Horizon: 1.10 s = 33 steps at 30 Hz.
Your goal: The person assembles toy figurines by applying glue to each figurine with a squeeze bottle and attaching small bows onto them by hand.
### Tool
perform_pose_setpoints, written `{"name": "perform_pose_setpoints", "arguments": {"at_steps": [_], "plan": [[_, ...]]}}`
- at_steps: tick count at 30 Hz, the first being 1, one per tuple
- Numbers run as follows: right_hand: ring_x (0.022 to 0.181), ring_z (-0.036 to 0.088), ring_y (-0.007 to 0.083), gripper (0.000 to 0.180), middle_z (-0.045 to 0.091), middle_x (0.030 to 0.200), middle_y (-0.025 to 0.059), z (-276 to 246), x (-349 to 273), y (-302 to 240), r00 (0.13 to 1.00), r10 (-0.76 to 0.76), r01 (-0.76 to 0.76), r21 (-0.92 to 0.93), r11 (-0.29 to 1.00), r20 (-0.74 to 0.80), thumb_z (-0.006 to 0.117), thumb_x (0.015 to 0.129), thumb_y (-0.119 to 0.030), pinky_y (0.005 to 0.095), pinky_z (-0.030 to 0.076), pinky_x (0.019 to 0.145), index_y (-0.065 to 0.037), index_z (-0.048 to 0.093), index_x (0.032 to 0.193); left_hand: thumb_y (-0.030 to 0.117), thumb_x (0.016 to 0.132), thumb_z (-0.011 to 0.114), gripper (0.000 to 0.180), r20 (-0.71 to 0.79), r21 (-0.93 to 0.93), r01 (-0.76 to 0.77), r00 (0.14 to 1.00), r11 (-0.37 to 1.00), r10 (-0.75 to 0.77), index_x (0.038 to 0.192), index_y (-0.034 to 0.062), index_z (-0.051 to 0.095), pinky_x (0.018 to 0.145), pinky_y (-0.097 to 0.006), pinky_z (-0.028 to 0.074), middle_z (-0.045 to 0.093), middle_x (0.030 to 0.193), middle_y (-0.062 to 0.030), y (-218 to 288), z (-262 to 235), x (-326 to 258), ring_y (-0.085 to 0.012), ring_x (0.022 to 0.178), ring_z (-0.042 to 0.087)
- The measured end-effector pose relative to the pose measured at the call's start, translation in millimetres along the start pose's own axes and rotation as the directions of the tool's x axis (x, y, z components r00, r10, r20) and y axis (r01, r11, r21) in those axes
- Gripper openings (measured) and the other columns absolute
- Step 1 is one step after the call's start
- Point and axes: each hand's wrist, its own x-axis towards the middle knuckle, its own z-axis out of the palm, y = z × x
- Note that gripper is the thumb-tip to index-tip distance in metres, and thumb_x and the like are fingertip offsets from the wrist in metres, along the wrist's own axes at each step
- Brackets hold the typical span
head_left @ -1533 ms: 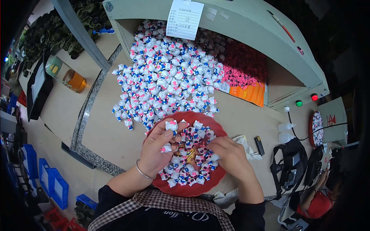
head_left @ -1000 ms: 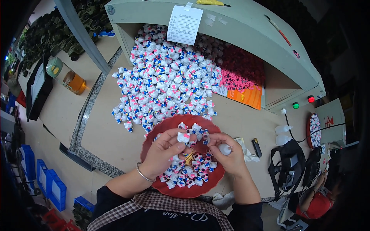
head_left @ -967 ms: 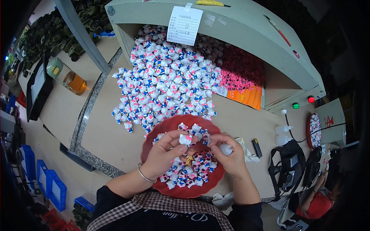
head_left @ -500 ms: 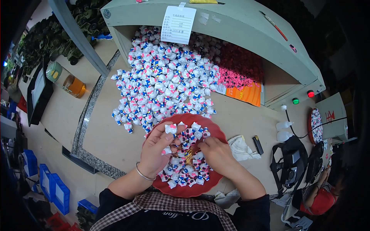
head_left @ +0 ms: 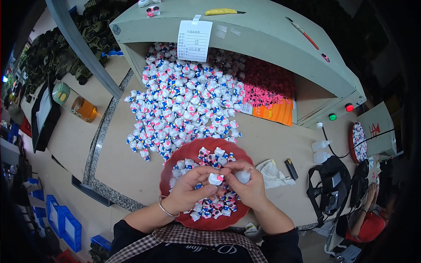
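Note:
My left hand (head_left: 189, 191) pinches a small white cat-head figurine (head_left: 215, 179) with a pink bow, above the red scalloped bowl (head_left: 199, 222). Close beside it, my right hand (head_left: 253, 189) is wrapped round a small translucent squeeze bottle (head_left: 242, 176). The bottle's tip points toward the figurine, but the fingers hide whether they touch. Inside the bowl lie many figurines (head_left: 215, 206), several wearing pink-and-black glasses pieces. Behind the bowl spreads a big heap of white, blue and pink figurines (head_left: 184, 105).
A grey-green shelf box (head_left: 263, 48) stands over the heap, with pink pieces (head_left: 267, 83) inside at right. On the right are a white cloth (head_left: 269, 173), a black lighter-shaped object (head_left: 290, 168), two bottles (head_left: 321, 157) and a black bag (head_left: 331, 186). A tea-filled jar (head_left: 83, 108) is left.
My right hand has come up from among the figurines in the bowl and now holds the squeeze bottle. The left hand has moved right and nearer to me with its figurine.

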Motion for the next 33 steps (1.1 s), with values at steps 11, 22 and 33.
{"name": "perform_pose_setpoints", "arguments": {"at_steps": [11,22,33], "plan": [[0.059,0.052,0.0053,0.013,0.058,0.074,0.0025,3.3,-9.1,4.8,0.996,0.053,-0.030,0.301,0.953,-0.069,0.061,0.077,-0.007,0.0190,0.043,0.051,-0.003,0.056,0.089,-0.001,0.082,0.049,0.032,0.010,0.119,-0.137,0.991,0.983,0.137,0.112,0.0020,0.040,0.069,-0.024,0.048,0.041,0.123,-0.0150,-8.3,4.8,-0.7,-0.0149,0.089,0.056],[0.057,0.049,0.0050,0.012,0.054,0.070,0.0015,-0.1,-14.1,3.2,0.989,0.090,-0.081,0.078,0.994,-0.117,0.061,0.077,-0.003,0.0177,0.039,0.050,-0.002,0.052,0.084,0.000,0.082,0.049,0.030,-0.058,0.204,-0.107,0.991,0.973,0.121,0.111,0.0007,0.039,0.067,-0.023,0.049,0.049,0.113,-0.0121,-3.8,6.9,0.8,-0.0137,0.084,0.057],[0.063,0.048,0.0031,0.010,0.054,0.071,-0.0031,-17.8,-10.1,3.0,0.998,0.070,-0.070,0.064,0.996,0.010,0.063,0.075,-0.006,0.0183,0.039,0.055,-0.004,0.054,0.079,0.001,0.082,0.051,0.033,-0.163,0.022,0.054,0.985,0.998,-0.050,0.113,0.0008,0.042,0.066,-0.023,0.049,0.053,0.107,-0.0089,-1.8,6.9,4.6,-0.0144,0.083,0.059]]}}
